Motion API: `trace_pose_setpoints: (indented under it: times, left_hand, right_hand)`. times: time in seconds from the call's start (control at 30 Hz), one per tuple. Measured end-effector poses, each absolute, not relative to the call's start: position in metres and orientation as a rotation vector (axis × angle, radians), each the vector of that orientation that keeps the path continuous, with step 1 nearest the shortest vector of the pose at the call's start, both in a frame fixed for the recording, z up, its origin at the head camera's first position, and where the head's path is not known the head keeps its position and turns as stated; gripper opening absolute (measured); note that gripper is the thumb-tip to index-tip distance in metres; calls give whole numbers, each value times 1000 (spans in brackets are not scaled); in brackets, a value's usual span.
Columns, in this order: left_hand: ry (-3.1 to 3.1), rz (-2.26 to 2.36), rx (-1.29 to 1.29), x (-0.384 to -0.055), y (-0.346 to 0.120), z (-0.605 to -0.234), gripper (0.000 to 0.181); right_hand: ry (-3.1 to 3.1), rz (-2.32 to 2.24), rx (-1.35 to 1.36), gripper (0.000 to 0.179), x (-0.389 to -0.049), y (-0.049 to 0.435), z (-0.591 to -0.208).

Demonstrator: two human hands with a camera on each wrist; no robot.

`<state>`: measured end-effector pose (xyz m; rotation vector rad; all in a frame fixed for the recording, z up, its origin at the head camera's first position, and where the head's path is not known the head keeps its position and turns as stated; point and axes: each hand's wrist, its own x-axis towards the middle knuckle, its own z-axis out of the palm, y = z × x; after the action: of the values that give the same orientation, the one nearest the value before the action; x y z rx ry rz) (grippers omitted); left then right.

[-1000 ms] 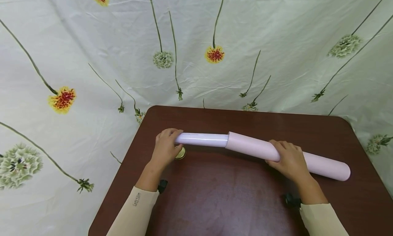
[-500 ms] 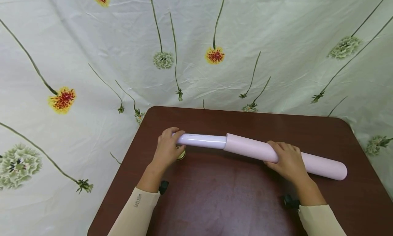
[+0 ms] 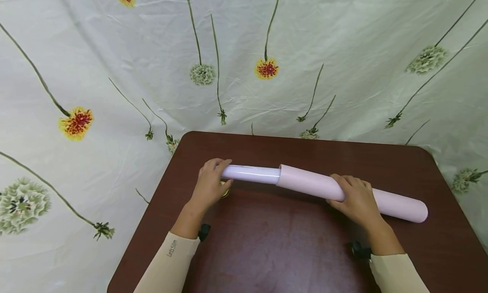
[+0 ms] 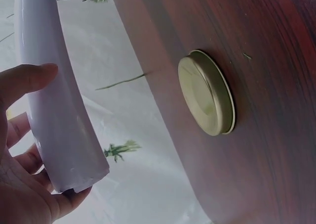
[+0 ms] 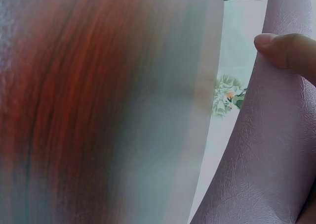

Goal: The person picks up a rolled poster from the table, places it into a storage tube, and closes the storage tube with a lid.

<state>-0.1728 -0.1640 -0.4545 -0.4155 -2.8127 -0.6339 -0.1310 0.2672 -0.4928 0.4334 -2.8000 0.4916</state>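
Note:
A glossy white rolled sheet (image 3: 251, 174) sticks out of the left mouth of a pink tube (image 3: 305, 182); the part inside the tube is hidden. My left hand (image 3: 209, 179) grips the roll near its outer end, thumb on one side and fingers round the other. In the left wrist view the rolled sheet (image 4: 64, 95) has a slightly ragged end edge. Around the tube's middle my right hand (image 3: 356, 199) holds on, its thumb lying along the textured pink tube (image 5: 266, 150) in the right wrist view. Both pieces slant down to the right.
A round gold metal lid (image 4: 205, 93) lies on the dark brown wooden table (image 3: 289, 242), just below my left hand. Behind the table hangs a pale cloth (image 3: 236, 38) printed with flowers, which reaches the table's back and side edges.
The pink tube has shifted a little to the left with my right hand. My left hand has moved slightly right, and a bit less of the roll shows outside the tube.

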Motion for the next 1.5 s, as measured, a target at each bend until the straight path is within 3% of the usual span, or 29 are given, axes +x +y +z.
trace_pose_setpoints:
  times: [0.57,0.9,1.3,1.5]
  left_hand:
    - [-2788,-702,-460,-173,-155,-458,52]
    - [-2806,-844,-402,-173,-152,-458,65]
    - [-2725,-1215,-261,-176,-164,-461,47]
    - [-2709,-1318,-184,-179,-171,-461,54]
  right_hand:
    - [-2788,521,453,73,-131,261,-492]
    - [-2774,519,468,72,-131,260,-491]
    - [-2759,526,467,73,-131,260,-490]
    - [-2775,524,463,73,-130,259,-489]
